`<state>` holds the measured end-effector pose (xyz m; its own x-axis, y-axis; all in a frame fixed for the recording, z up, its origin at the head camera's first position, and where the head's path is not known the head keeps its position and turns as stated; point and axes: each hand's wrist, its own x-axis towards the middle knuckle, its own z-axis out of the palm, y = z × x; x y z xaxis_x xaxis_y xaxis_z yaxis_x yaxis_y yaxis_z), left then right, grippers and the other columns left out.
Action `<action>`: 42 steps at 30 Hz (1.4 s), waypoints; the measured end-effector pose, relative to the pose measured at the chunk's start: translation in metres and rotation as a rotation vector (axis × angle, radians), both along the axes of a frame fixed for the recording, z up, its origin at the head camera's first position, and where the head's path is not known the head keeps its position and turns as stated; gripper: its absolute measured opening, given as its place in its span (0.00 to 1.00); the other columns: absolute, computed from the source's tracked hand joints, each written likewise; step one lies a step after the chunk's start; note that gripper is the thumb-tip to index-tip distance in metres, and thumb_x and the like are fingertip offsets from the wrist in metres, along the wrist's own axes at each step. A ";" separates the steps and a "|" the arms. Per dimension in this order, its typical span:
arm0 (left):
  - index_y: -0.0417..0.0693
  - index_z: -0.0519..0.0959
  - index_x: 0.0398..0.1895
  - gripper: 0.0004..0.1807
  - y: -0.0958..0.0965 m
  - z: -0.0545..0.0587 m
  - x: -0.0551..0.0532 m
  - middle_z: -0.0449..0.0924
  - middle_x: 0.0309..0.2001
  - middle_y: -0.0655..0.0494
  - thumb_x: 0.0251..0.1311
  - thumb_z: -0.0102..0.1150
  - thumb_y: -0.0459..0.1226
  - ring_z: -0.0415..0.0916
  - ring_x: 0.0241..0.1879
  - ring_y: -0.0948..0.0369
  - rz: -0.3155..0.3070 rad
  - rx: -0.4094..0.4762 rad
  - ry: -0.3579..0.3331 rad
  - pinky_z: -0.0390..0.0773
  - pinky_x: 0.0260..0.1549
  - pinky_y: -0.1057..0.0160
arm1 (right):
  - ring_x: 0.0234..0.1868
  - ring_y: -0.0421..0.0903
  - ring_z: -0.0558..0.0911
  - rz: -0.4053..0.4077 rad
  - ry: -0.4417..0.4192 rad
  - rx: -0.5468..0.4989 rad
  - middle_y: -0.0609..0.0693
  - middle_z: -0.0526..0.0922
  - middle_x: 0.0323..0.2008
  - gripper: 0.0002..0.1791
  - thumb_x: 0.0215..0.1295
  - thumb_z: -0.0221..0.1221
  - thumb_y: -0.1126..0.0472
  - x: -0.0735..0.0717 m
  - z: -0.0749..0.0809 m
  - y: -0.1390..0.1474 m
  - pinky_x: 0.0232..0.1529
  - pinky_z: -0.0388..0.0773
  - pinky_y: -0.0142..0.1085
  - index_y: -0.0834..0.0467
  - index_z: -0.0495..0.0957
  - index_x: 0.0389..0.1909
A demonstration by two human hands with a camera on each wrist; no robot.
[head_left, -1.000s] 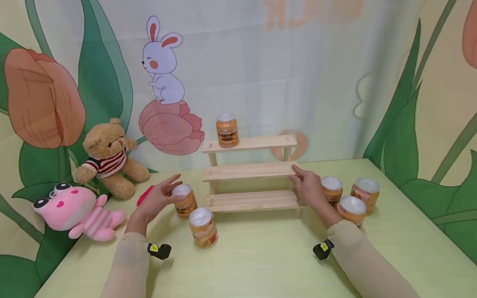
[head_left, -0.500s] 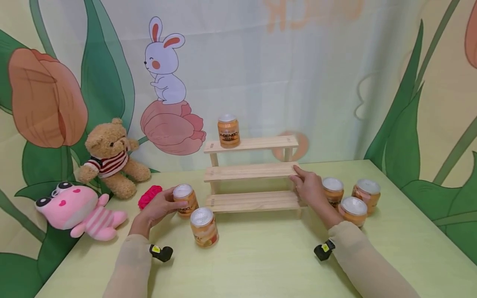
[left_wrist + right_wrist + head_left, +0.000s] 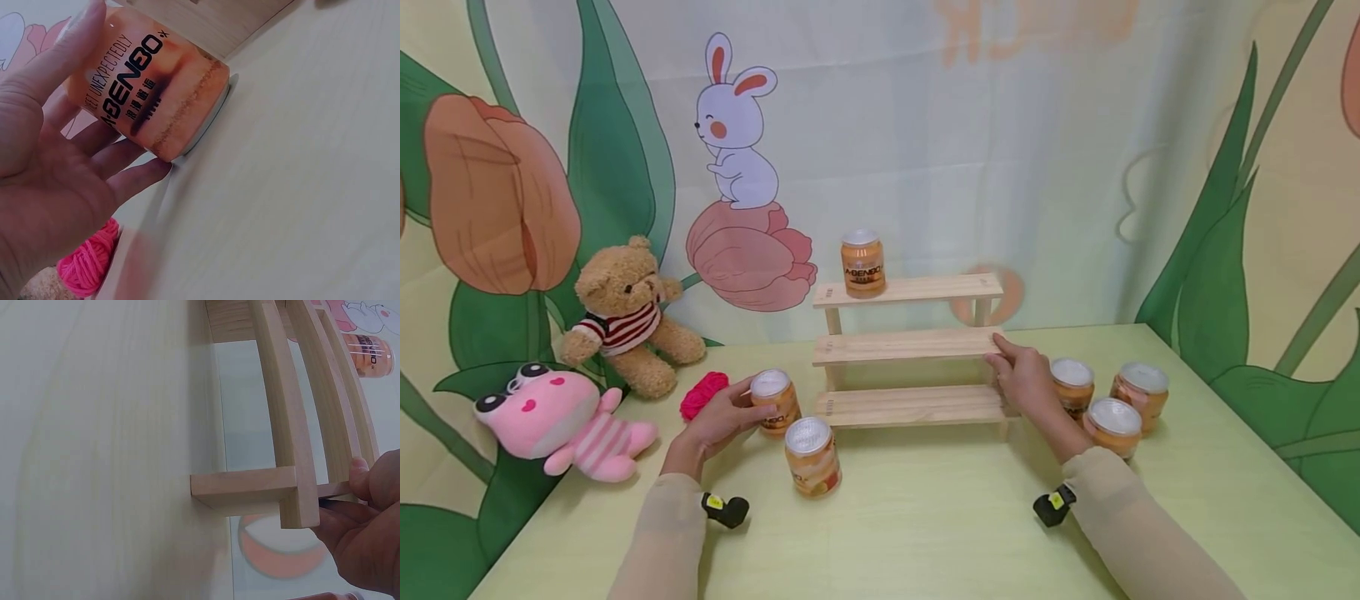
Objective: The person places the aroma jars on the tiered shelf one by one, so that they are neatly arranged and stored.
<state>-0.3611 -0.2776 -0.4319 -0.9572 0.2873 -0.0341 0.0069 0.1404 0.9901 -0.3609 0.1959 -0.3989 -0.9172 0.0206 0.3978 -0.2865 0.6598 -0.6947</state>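
While hands (image 3: 724, 417) grip, can (image 3: 153, 94) orange, blk-lettered.

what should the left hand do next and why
Probably lift the held can straight up: the left hand grips it, its base appears to rest on the table, and the wooden shelf bears just one can, on its top tier.
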 end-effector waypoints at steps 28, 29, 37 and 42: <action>0.38 0.62 0.75 0.36 -0.005 0.008 -0.002 0.77 0.55 0.54 0.67 0.64 0.35 0.76 0.52 0.61 0.084 0.045 0.016 0.78 0.52 0.59 | 0.18 0.42 0.71 -0.004 0.013 0.019 0.66 0.85 0.43 0.26 0.76 0.56 0.57 0.001 0.002 -0.002 0.20 0.68 0.33 0.64 0.68 0.70; 0.38 0.62 0.74 0.35 -0.006 0.012 -0.001 0.78 0.54 0.55 0.67 0.63 0.35 0.76 0.51 0.61 0.089 0.052 0.023 0.79 0.51 0.60 | 0.18 0.43 0.71 -0.002 0.014 0.016 0.66 0.85 0.43 0.26 0.76 0.56 0.57 0.001 0.002 -0.002 0.19 0.68 0.33 0.64 0.68 0.70; 0.36 0.61 0.75 0.36 -0.004 0.056 0.013 0.78 0.51 0.59 0.68 0.63 0.38 0.78 0.49 0.64 0.110 0.072 0.086 0.80 0.49 0.64 | 0.19 0.43 0.71 -0.003 0.001 0.011 0.67 0.84 0.46 0.27 0.76 0.56 0.57 0.001 0.000 -0.002 0.21 0.69 0.34 0.63 0.67 0.70; 0.39 0.62 0.75 0.36 0.013 0.081 0.023 0.76 0.58 0.55 0.68 0.63 0.38 0.76 0.52 0.65 0.094 0.038 0.122 0.78 0.52 0.64 | 0.19 0.43 0.71 -0.002 0.004 0.016 0.67 0.84 0.44 0.27 0.76 0.56 0.57 -0.001 -0.001 -0.002 0.21 0.70 0.34 0.63 0.68 0.70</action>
<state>-0.3384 -0.2650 -0.3513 -0.9763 0.1952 0.0935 0.1162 0.1085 0.9873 -0.3623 0.1936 -0.3999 -0.9157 0.0160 0.4016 -0.2879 0.6713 -0.6830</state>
